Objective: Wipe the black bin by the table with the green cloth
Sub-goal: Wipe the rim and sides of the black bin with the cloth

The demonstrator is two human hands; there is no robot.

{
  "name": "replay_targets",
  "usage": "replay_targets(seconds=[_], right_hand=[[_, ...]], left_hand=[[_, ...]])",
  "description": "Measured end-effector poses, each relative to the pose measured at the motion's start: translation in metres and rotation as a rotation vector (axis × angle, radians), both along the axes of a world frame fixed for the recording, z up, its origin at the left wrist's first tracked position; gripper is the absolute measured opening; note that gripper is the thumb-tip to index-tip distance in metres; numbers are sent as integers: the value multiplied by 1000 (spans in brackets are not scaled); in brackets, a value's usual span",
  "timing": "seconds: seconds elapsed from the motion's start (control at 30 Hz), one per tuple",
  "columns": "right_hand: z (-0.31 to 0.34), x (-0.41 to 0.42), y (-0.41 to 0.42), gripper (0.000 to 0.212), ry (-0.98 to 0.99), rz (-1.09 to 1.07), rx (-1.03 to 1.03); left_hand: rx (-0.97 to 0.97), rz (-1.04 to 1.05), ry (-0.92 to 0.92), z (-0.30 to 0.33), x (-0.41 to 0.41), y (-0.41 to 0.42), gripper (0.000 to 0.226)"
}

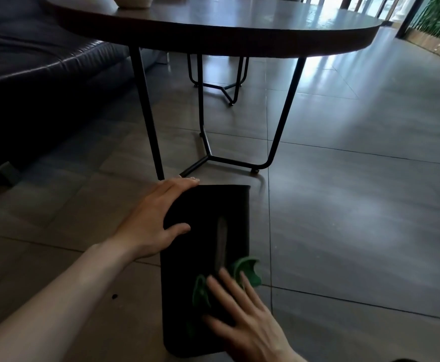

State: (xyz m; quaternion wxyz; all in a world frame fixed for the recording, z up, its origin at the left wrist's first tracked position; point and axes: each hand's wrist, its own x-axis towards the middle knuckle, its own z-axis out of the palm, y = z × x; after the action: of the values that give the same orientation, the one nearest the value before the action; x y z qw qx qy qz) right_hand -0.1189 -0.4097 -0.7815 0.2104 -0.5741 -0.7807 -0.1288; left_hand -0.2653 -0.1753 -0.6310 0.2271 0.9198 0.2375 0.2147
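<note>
Black bin [205,218] lies tipped on the tiled floor [344,205] beside the table [213,30]; my left hand [153,220] steadies it, my flat right hand [242,317] presses the green cloth [247,270] to its side. Wiping looks midway; other faces remain.

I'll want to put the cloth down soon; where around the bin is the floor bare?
Bare grey tiled floor lies right of the black bin. It is crowded beyond the bin, at the round table's black metal legs, and left, where the left hand reaches in.
</note>
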Motion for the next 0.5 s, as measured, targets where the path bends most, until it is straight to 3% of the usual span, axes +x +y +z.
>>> replay_targets(seconds=[0.13, 0.27, 0.33, 0.4, 0.5], right_hand=[[13, 12, 2, 19, -41, 75, -15], [73, 28, 67, 33, 364, -230, 110], [92, 31, 90, 42, 473, -340, 141], [87, 28, 90, 43, 421, -326, 126], [44, 17, 45, 28, 171, -111, 72]], left_hand=[[-24, -16, 7, 1, 2, -4, 89], [-30, -57, -4, 4, 7, -6, 85], [-42, -74, -19, 5, 10, -9, 85], [-45, -73, -14, 6, 11, -10, 87], [-43, -56, 21, 7, 7, -7, 89]])
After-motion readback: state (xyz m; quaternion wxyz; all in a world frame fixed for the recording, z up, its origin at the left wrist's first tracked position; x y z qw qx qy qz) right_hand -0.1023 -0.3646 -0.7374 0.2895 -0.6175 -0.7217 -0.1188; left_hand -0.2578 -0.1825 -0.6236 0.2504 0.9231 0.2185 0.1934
